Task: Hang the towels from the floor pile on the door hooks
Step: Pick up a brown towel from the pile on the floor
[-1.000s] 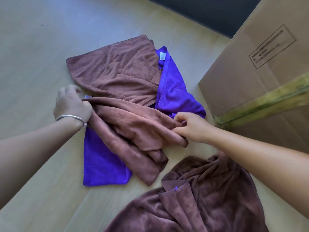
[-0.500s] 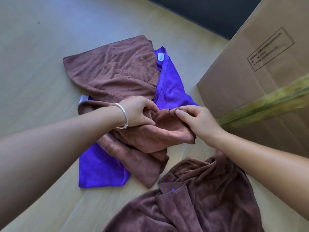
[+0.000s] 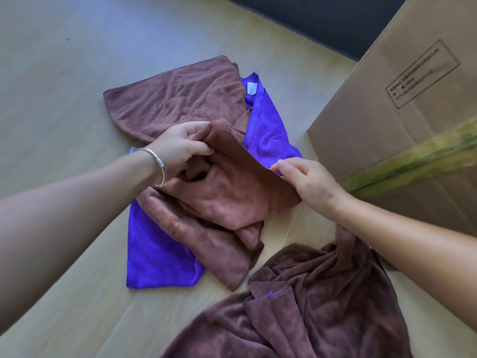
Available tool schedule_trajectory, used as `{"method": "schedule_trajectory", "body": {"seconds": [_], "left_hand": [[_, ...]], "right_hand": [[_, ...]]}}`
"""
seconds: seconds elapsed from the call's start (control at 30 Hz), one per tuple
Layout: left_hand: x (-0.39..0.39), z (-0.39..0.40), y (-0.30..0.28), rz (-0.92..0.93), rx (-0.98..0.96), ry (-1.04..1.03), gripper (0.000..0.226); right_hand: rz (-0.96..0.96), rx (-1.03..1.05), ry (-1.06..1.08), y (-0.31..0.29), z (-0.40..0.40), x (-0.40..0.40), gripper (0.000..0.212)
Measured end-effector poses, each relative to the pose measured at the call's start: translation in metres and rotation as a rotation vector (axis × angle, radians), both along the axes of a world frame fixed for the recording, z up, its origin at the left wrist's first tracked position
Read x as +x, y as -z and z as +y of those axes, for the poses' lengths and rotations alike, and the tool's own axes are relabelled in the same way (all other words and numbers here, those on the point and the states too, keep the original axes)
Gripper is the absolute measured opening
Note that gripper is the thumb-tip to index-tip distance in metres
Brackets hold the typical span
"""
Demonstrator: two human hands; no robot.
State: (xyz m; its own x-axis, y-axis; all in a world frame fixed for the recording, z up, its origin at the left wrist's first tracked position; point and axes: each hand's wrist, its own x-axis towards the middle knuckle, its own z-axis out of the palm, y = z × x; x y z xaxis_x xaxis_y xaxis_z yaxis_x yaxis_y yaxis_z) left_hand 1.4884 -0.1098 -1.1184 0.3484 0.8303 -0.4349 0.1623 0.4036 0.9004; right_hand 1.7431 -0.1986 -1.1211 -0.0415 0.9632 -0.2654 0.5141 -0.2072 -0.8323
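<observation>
A pile of towels lies on the pale wooden floor (image 3: 64,104). On top is a light brown towel (image 3: 227,200), crumpled, with one edge lifted. My left hand (image 3: 180,148) pinches that edge at its far corner. My right hand (image 3: 307,182) pinches the same edge further right. Under it lies a purple towel (image 3: 160,251) and, further back, a flat brown towel (image 3: 178,99). A darker brown towel (image 3: 309,306) is bunched nearest to me. No door hooks are in view.
A large cardboard box (image 3: 402,104) with a green tape strip stands close on the right, next to my right arm. A dark wall or skirting (image 3: 322,19) runs along the back. Bare floor spreads to the left.
My left hand crossed from the pile's left side to the light brown towel's edge. Both hands have drawn that edge up and apart, spreading it between them.
</observation>
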Motion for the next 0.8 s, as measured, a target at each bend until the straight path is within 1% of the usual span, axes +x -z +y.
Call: {"method": "schedule_trajectory", "body": {"seconds": [0.03, 0.07, 0.1, 0.13, 0.17, 0.23, 0.33, 0.47, 0.53, 0.63, 0.73, 0.8], "left_hand": [[-0.002, 0.002, -0.003, -0.026, -0.038, -0.014, 0.039], [-0.005, 0.004, -0.007, -0.052, -0.078, -0.027, 0.035], [-0.008, 0.006, -0.011, -0.086, -0.112, -0.036, 0.032], [-0.012, 0.008, -0.016, -0.136, -0.142, -0.049, 0.031], [-0.015, 0.012, -0.021, -0.188, -0.164, -0.07, 0.032], [-0.024, 0.023, -0.03, -0.238, -0.167, -0.156, 0.03], [-0.038, 0.039, -0.042, -0.248, -0.082, -0.3, 0.007], [-0.057, 0.045, -0.058, -0.175, 0.007, -0.401, 0.014], [-0.068, 0.045, -0.07, -0.166, 0.037, -0.446, 0.012], [-0.085, 0.04, -0.096, -0.093, 0.078, -0.502, 0.006], [-0.106, 0.025, -0.128, 0.037, 0.161, -0.574, 0.003], [-0.123, 0.011, -0.155, 0.125, 0.214, -0.652, 0.004]], "right_hand": [[0.019, 0.008, -0.081, -0.002, -0.001, -0.003, 0.042], [0.01, 0.007, -0.155, -0.003, -0.003, -0.004, 0.043], [-0.032, 0.005, -0.212, -0.002, -0.004, -0.004, 0.038], [-0.097, 0.014, -0.248, 0.0, -0.006, -0.003, 0.028], [-0.159, 0.038, -0.258, 0.003, -0.006, -0.002, 0.018], [-0.18, 0.082, -0.199, 0.007, -0.005, 0.001, 0.012], [-0.139, 0.149, -0.123, 0.003, 0.002, 0.003, 0.013], [-0.293, 0.341, -0.146, -0.017, 0.015, 0.001, 0.023], [-0.273, 0.415, -0.133, -0.033, 0.021, -0.006, 0.02], [-0.179, 0.375, -0.033, -0.064, 0.031, -0.019, 0.012], [-0.27, 0.296, 0.021, -0.098, 0.041, -0.026, 0.013], [-0.319, 0.227, -0.059, -0.126, 0.042, -0.031, 0.004]]}}
